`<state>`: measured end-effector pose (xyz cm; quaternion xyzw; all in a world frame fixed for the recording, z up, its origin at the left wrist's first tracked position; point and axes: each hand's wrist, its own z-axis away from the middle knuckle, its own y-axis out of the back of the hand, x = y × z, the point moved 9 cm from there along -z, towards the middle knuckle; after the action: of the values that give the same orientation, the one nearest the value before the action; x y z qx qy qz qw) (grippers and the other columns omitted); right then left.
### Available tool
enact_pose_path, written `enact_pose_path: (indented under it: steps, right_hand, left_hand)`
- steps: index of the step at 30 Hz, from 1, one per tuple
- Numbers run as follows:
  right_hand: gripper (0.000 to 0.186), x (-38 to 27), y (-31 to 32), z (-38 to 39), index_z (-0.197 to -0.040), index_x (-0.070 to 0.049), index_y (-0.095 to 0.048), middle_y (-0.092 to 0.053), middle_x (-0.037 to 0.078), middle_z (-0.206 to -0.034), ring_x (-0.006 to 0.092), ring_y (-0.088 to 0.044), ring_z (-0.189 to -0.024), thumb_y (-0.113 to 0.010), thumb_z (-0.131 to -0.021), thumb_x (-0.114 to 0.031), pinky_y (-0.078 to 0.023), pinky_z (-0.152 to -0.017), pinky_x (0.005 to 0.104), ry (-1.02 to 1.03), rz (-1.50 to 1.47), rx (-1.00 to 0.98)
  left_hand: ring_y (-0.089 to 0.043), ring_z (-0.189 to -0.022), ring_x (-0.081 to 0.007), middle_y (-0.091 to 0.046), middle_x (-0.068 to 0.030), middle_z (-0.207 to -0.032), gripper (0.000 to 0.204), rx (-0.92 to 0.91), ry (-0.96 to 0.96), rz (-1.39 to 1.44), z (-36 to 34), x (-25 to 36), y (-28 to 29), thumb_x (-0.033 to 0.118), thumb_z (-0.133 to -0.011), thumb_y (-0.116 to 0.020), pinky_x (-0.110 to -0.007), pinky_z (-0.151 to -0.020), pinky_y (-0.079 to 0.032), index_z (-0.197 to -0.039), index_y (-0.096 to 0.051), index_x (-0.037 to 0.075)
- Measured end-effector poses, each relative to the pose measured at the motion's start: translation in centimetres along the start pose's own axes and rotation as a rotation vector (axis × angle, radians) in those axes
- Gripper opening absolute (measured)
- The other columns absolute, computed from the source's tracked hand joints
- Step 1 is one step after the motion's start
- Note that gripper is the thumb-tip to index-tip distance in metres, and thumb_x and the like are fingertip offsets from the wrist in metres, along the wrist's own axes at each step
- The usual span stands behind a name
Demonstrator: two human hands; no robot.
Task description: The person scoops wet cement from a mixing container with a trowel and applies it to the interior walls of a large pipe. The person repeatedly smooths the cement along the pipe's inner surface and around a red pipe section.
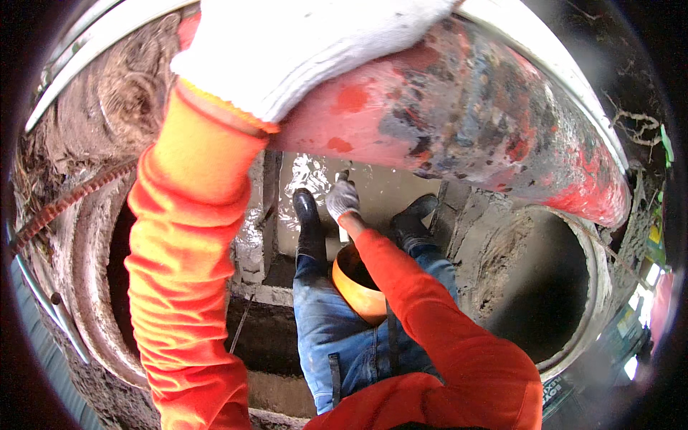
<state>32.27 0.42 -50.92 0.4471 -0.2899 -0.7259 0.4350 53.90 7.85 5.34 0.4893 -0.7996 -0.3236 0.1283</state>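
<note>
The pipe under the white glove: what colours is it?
The pipe is red and pink with dark blotches, clearest in the head view.

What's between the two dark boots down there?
In the head view, the gloved right hand appears between the boots, with murky water beyond it. How high it is, I can't tell.

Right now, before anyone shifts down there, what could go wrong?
Footing: the black boots are at the muddy water, so a foot might slip, especially with the right hand reaching low between them.
Grip: the left hand lies over the thick red pipe, whose rounded, blotched surface could let it slide.
Snag: a rusty ribbed bar juts in at the left and might catch the orange sleeve.
</note>
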Motion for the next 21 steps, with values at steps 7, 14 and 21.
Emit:
enact_pose_path:
  steps: [7, 14, 21]
  right_hand:
    - [0.073, -3.2, 7.0, 5.4, -0.155, 0.008, -0.038, -0.069, 0.029, -0.100, 0.0399, -0.071, -0.075, -0.058, -0.086, -0.006, -0.056, -0.056, 0.0543, -0.036, -0.062, -0.228]
    - [0.031, 5.0, 0.0, -6.3, -0.076, -0.007, -0.070, -0.066, 0.019, -0.072, 0.0367, -0.068, -0.070, -0.054, -0.093, -0.027, -0.053, -0.065, 0.0514, 0.094, 0.727, 0.215]
    - [0.037, -1.4, 2.7, 3.1, -0.119, 0.000, -0.061, -0.071, 0.018, -0.087, 0.0355, -0.072, -0.079, -0.059, -0.101, -0.032, -0.056, -0.067, 0.0519, 0.101, -0.496, -0.258]
  left_hand:
    - [-0.064, -0.098, -0.0355, -0.064, -0.0182, -0.104, 0.046, -0.169, 0.136, -0.085, 1.6, -1.8, -0.6, 0.034, -0.086, -0.077, -0.045, -0.088, -0.052, -0.114, -0.067, -0.001]
    - [-0.066, -0.109, -0.0360, -0.068, -0.0188, -0.118, 0.049, -0.128, 0.111, 0.167, -5.0, 4.3, -2.5, 0.034, -0.087, -0.073, -0.045, -0.097, -0.052, -0.124, -0.069, 0.003]
    - [-0.062, -0.128, -0.0324, -0.065, -0.0196, -0.138, 0.046, -0.412, 0.203, 0.150, 0.1, -2.9, -3.3, 0.034, -0.101, -0.068, -0.041, -0.112, -0.045, -0.136, -0.067, 0.004]
